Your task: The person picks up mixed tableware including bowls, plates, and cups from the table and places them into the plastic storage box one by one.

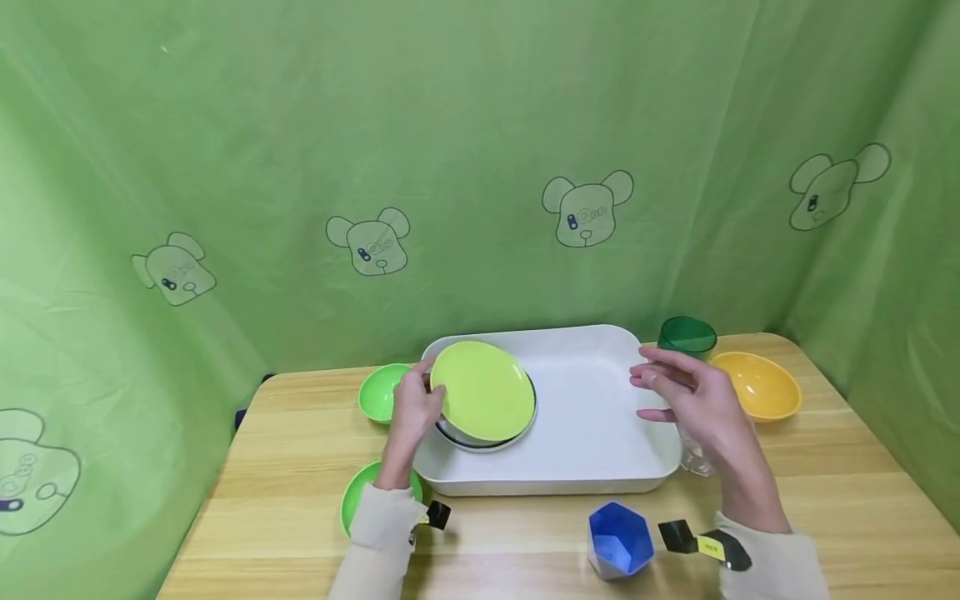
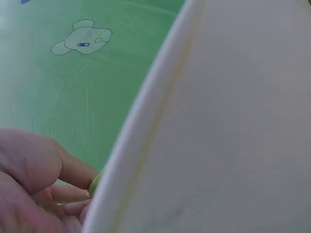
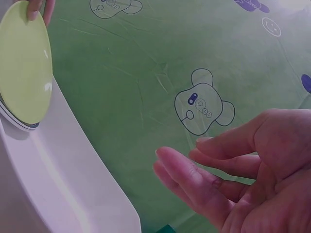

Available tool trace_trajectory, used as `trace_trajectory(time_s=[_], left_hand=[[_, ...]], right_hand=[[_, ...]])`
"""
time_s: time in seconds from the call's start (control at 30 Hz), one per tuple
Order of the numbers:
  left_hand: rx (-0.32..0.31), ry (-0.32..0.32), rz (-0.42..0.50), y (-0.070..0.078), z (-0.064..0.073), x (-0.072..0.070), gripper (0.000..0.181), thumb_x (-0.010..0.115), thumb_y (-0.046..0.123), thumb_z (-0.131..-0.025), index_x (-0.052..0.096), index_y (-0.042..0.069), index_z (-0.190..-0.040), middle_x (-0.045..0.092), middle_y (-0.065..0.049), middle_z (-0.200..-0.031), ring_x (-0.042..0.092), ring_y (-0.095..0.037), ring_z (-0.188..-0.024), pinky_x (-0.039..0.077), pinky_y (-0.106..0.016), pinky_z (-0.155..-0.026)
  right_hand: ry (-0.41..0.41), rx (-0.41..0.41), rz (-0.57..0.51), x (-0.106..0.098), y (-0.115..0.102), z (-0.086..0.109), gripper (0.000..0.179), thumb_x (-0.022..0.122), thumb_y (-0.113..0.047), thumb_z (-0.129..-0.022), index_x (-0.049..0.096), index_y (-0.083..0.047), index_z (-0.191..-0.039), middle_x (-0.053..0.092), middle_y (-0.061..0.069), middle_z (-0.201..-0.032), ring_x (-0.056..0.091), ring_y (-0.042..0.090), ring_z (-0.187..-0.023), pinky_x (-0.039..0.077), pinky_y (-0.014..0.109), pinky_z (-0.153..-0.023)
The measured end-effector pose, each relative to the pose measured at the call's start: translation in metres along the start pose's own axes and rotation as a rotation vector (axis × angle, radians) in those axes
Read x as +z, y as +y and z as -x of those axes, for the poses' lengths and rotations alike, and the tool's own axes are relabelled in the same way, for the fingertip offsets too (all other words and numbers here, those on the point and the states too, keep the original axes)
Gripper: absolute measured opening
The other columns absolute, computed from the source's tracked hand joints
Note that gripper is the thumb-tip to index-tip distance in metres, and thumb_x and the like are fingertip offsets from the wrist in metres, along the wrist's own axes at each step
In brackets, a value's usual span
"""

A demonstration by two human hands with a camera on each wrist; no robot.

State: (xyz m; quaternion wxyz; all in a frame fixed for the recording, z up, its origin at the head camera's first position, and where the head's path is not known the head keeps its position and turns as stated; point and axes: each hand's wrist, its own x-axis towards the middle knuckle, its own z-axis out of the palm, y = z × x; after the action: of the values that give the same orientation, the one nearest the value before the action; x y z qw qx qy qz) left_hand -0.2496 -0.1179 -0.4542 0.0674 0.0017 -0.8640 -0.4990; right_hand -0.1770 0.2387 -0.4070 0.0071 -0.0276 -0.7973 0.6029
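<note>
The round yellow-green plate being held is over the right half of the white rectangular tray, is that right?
Not quite: the round yellow-green plate being held is over the left half of the white rectangular tray, as the head view shows.

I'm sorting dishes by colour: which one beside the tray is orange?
The orange bowl, right of the tray, partly behind the right hand. The green bowl and partly hidden green dish both sit toward the tray's left side.
</note>
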Motion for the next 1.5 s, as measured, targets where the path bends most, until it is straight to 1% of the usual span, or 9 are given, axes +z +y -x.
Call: trace_trajectory(time_s=[0.13,0.23,0.33,0.6,0.73,0.9,1.13,1.37,1.5], left_hand=[[0.054,0.007,-0.179,0.001,-0.003,-0.006,0.056,0.063,-0.012,-0.085,0.053,-0.012,-0.140,0.070,-0.028,-0.111,0.068,-0.032,-0.092,0.061,-0.039,-0.074],[0.056,-0.029,-0.261,0.002,-0.005,-0.010,0.059,0.066,-0.010,-0.083,0.052,-0.012,-0.141,0.065,-0.030,-0.126,0.066,-0.037,-0.109,0.060,-0.046,-0.091],[0.051,-0.078,-0.333,0.003,-0.007,-0.012,0.063,0.068,-0.011,-0.081,0.051,-0.013,-0.141,0.061,-0.031,-0.133,0.063,-0.040,-0.116,0.058,-0.048,-0.095],[0.189,-0.163,-0.625,0.010,-0.013,-0.005,0.026,0.057,-0.022,-0.072,0.062,-0.009,-0.094,0.063,-0.021,-0.084,0.063,-0.033,-0.079,0.061,-0.043,-0.068],[0.193,-0.176,-0.805,0.014,-0.017,0.001,0.014,0.060,-0.015,-0.080,0.061,-0.002,-0.083,0.062,-0.018,-0.080,0.064,-0.032,-0.074,0.059,-0.043,-0.059],[0.156,-0.199,-0.975,0.016,-0.022,0.008,0.008,0.064,-0.003,-0.088,0.064,0.004,-0.085,0.065,-0.015,-0.082,0.068,-0.031,-0.076,0.058,-0.043,-0.056],[0.128,-0.256,-1.042,0.018,-0.028,0.011,0.007,0.066,0.000,-0.087,0.065,0.006,-0.089,0.065,-0.012,-0.082,0.066,-0.028,-0.076,0.058,-0.041,-0.057],[0.060,-0.315,-0.960,0.020,-0.031,0.006,0.011,0.066,-0.002,-0.083,0.062,0.006,-0.091,0.062,-0.010,-0.082,0.060,-0.023,-0.072,0.055,-0.039,-0.057],[0.074,-0.332,-0.899,0.021,-0.029,0.002,0.011,0.068,-0.001,-0.082,0.062,0.005,-0.089,0.061,-0.010,-0.081,0.056,-0.022,-0.071,0.052,-0.037,-0.056]], right_hand=[[0.004,0.003,-0.005,0.000,0.001,0.000,0.053,0.055,-0.024,-0.108,0.041,-0.004,-0.156,0.058,0.028,-0.136,0.066,-0.004,-0.099,0.063,0.035,-0.081],[0.010,0.005,-0.005,-0.001,0.001,0.000,0.053,0.054,-0.023,-0.108,0.041,-0.004,-0.155,0.058,0.028,-0.136,0.066,-0.004,-0.098,0.063,0.035,-0.080],[0.012,0.008,-0.001,-0.001,0.001,0.000,0.053,0.054,-0.023,-0.108,0.041,-0.004,-0.156,0.058,0.028,-0.136,0.067,-0.004,-0.097,0.063,0.035,-0.080],[0.018,-0.028,0.003,-0.004,0.004,0.000,0.055,0.055,-0.027,-0.108,0.041,-0.001,-0.154,0.059,0.029,-0.134,0.067,-0.003,-0.097,0.063,0.035,-0.078],[0.024,-0.044,0.003,-0.006,0.005,0.001,0.056,0.056,-0.029,-0.107,0.043,0.000,-0.153,0.061,0.028,-0.132,0.068,-0.003,-0.097,0.063,0.035,-0.077],[0.027,-0.040,0.007,-0.008,0.005,0.002,0.057,0.056,-0.030,-0.107,0.043,0.000,-0.153,0.061,0.028,-0.132,0.067,-0.004,-0.097,0.063,0.035,-0.077],[0.042,-0.031,0.007,-0.012,0.003,0.001,0.057,0.057,-0.029,-0.107,0.042,0.000,-0.153,0.062,0.025,-0.132,0.067,-0.005,-0.096,0.063,0.035,-0.077],[0.041,-0.047,-0.021,-0.017,0.005,0.002,0.057,0.058,-0.027,-0.106,0.042,0.002,-0.153,0.069,0.007,-0.121,0.069,-0.003,-0.097,0.063,0.035,-0.077],[0.043,-0.059,-0.043,-0.020,0.006,0.003,0.058,0.059,-0.027,-0.106,0.042,0.004,-0.152,0.070,-0.003,-0.115,0.069,-0.001,-0.098,0.063,0.036,-0.077]])
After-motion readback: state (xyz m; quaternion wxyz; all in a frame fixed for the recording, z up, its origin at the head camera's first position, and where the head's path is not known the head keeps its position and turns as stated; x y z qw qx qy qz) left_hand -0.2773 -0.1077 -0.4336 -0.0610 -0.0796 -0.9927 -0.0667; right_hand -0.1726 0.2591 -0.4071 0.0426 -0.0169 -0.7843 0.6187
